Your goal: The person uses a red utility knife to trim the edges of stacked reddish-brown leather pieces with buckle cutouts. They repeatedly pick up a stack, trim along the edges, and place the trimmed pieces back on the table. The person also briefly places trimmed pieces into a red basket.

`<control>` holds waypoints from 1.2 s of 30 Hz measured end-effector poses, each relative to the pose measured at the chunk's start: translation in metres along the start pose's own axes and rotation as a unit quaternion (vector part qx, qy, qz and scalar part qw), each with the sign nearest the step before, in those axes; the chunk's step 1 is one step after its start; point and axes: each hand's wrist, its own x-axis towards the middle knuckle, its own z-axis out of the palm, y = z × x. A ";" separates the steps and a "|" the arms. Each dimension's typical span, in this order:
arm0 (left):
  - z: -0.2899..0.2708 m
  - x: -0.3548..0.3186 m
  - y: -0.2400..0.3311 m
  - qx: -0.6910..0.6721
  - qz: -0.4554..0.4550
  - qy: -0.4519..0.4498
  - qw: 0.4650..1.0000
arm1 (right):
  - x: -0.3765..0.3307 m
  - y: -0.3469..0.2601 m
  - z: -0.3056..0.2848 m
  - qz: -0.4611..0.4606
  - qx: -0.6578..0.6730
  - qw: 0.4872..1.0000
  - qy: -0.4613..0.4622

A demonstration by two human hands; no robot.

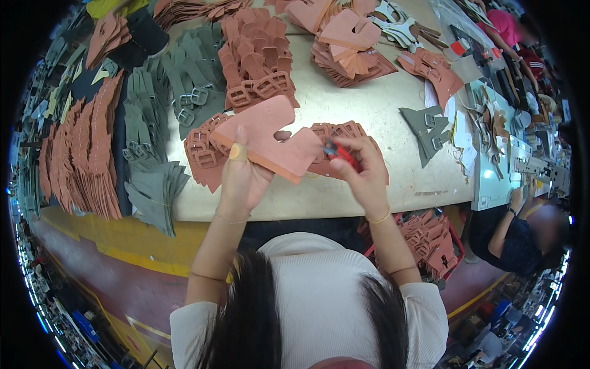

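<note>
My left hand (244, 179) grips a flat salmon-coloured leather piece (265, 132), a notched shape with a paler orange lower edge. The thumb lies on top, with a tan bandage around it, and the fingers are underneath. My right hand (367, 175) is closed on a small pair of snips (345, 157) with red handles. Its dark tip is at the right side of the leather, blurred, so I cannot tell whether it touches. Salmon leather pieces with buckles (200, 150) lie on the table just beyond my hands, partly hidden by the held piece.
Piles of buckled salmon straps (255, 58), grey-green leather pieces (144, 117) and plain salmon pieces (86, 147) cover the table's left and back. A grey-green buckled piece (425, 132) lies right. A red crate (456, 237) of leather stands below the edge; a person (522, 240) sits at right.
</note>
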 end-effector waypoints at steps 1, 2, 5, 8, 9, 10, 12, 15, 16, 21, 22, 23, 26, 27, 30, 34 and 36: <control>0.001 -0.001 -0.003 -0.023 0.017 -0.004 1.000 | -0.004 0.003 0.010 -0.015 0.006 1.000 0.021; 0.003 -0.002 -0.006 -0.038 0.027 0.014 0.999 | -0.007 0.006 0.019 -0.030 0.011 0.999 0.043; 0.009 -0.006 -0.011 -0.067 0.042 0.000 0.997 | -0.013 0.008 0.027 -0.079 -0.044 0.994 0.061; 0.012 -0.011 -0.012 -0.103 0.043 -0.001 0.994 | -0.013 0.007 0.029 -0.112 -0.075 0.987 0.084; 0.013 -0.012 -0.013 -0.109 0.041 0.003 0.993 | -0.012 0.007 0.029 -0.112 -0.076 0.987 0.087; 0.014 -0.014 -0.013 -0.122 0.043 -0.003 0.992 | -0.011 0.006 0.029 -0.107 -0.080 0.987 0.084; 0.015 -0.015 -0.015 -0.141 0.044 -0.006 0.989 | -0.010 0.005 0.030 -0.108 -0.072 0.988 0.087; 0.017 -0.015 -0.017 -0.147 0.044 0.014 0.988 | -0.009 0.004 0.031 -0.111 -0.065 0.988 0.087; 0.017 -0.014 -0.017 -0.140 0.044 0.028 0.989 | -0.009 0.003 0.030 -0.107 -0.066 0.988 0.087; 0.016 -0.012 -0.020 -0.126 0.044 0.027 0.991 | -0.007 -0.003 0.026 -0.103 -0.055 0.989 0.088; 0.015 -0.012 -0.020 -0.124 0.046 0.019 0.991 | -0.006 -0.003 0.025 -0.113 -0.054 0.988 0.093; 0.014 -0.012 -0.021 -0.123 0.046 0.010 0.991 | -0.006 -0.003 0.025 -0.098 -0.048 0.991 0.083; 0.012 -0.013 -0.019 -0.117 0.048 -0.017 0.992 | -0.007 0.001 0.025 -0.080 -0.039 0.994 0.071; 0.010 -0.013 -0.019 -0.103 0.057 -0.032 0.993 | -0.007 0.004 0.025 -0.074 -0.042 0.995 0.060; 0.002 -0.017 -0.018 0.007 0.096 0.020 0.995 | -0.007 0.017 0.010 -0.035 -0.046 0.993 0.102; -0.025 -0.030 -0.024 0.136 0.220 0.131 0.957 | 0.003 0.034 -0.019 0.038 0.068 0.970 0.228; -0.039 -0.038 -0.031 0.313 0.251 0.169 0.900 | 0.002 0.039 -0.031 0.052 0.062 0.962 0.260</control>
